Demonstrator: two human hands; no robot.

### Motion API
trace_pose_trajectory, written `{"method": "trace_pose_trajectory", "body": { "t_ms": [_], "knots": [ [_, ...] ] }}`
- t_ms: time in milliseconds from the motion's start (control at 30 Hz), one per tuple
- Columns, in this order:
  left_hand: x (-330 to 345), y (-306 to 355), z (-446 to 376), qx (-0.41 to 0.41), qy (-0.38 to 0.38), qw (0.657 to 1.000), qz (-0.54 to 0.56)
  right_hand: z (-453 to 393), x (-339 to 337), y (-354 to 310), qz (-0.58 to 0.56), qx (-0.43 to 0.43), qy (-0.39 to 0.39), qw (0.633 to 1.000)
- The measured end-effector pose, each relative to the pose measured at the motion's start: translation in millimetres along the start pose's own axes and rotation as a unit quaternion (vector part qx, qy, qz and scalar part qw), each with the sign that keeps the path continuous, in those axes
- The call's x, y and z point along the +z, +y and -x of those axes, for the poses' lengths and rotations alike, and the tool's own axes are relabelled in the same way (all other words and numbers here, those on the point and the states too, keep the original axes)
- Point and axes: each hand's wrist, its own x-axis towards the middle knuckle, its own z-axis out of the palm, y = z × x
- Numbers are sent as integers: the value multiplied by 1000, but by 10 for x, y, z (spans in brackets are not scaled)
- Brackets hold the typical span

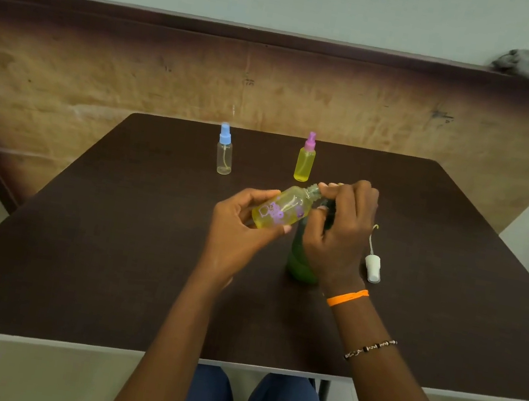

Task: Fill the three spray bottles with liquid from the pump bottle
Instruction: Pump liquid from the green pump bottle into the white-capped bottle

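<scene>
Right now your left hand [246, 221] grips the uncapped spray bottle [284, 211], tilted w/ its open neck up-right against the pump head. Your right hand [338, 226] is curled over the top of the green pump bottle [300, 261], fingers wrapped on the pump; the nozzle itself is hidden behind your fingers, so I can't tell if the spout sits inside the neck or just beside it.

The held bottle looks roughly half full of yellow liquid. Keep the neck snug under the spout, press slow full strokes, and ease the bottle toward upright as the level climbs, else it'll spill from the mouth. Steady the pump bottle's base; it's tall and you're pushing on top.

The pink-capped bottle [305, 161] stands full at the far side, the blue-capped bottle [224, 154] beside it looks empty, so probably 1 done, 1 in hand, 1 to go.

The loose white sprayer cap [373, 267] w/ its dip tube lies just right of your right wrist, so mind your forearm doesn't sweep it. The table [110, 245] has open room left and near you; the near edge runs under your forearms.
</scene>
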Motion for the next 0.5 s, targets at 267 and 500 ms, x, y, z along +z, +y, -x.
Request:
{"method": "trace_pose_trajectory", "body": {
  "t_ms": [267, 500],
  "knots": [
    [-4, 22, -14, 3, 2, 1000, -2, -46, 7, -6, 1, 3, 24, 1000],
    [10, -7, 19, 2, 10, 1000, -9, -15, 27, 32, 11, 3, 27, 1000]
  ]
}}
